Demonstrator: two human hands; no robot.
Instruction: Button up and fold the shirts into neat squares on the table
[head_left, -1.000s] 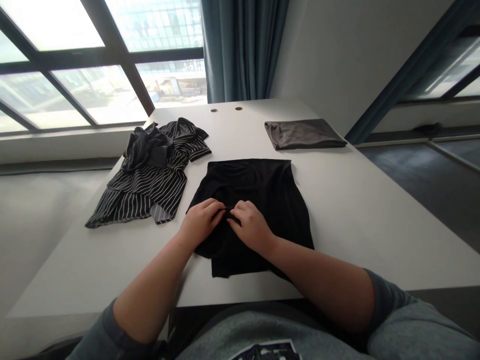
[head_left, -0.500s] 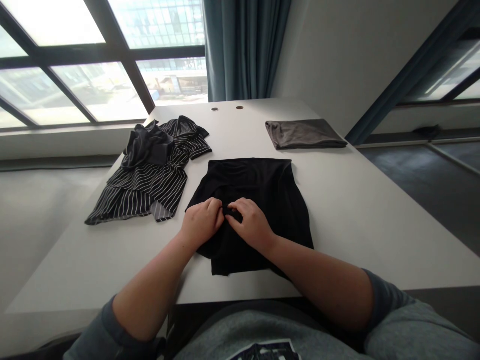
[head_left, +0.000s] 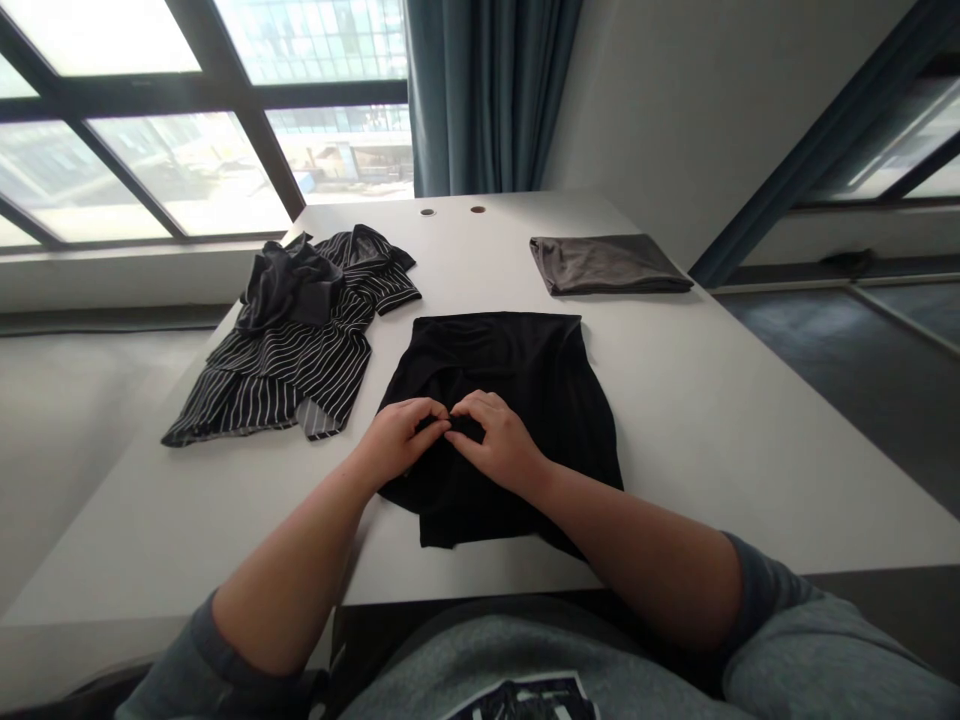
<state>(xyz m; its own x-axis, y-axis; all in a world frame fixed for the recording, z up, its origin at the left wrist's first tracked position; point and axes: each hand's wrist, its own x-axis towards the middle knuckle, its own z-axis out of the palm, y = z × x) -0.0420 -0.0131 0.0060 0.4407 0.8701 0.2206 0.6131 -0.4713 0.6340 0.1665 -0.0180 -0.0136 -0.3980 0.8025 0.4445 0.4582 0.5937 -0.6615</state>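
Head view: both hands pinch the black garment at its middle.

The left hand (head_left: pixel 397 440) and right hand (head_left: pixel 499 442) sit almost fingertip to fingertip, their fingers curled and closed on a small fold of the black garment (head_left: pixel 495 350), which lies flat at the table's centre. Its lower hem stops just short of the table (head_left: pixel 712 430) edge at 6 o'clock. From the garment, the striped shirt (head_left: pixel 300 360) lies bunched just beside it at 9 to 10 o'clock, near the left edge. The folded grey cloth (head_left: pixel 607 264) sits at 1 o'clock, near the far right edge. Open tabletop stretches at 3 o'clock.
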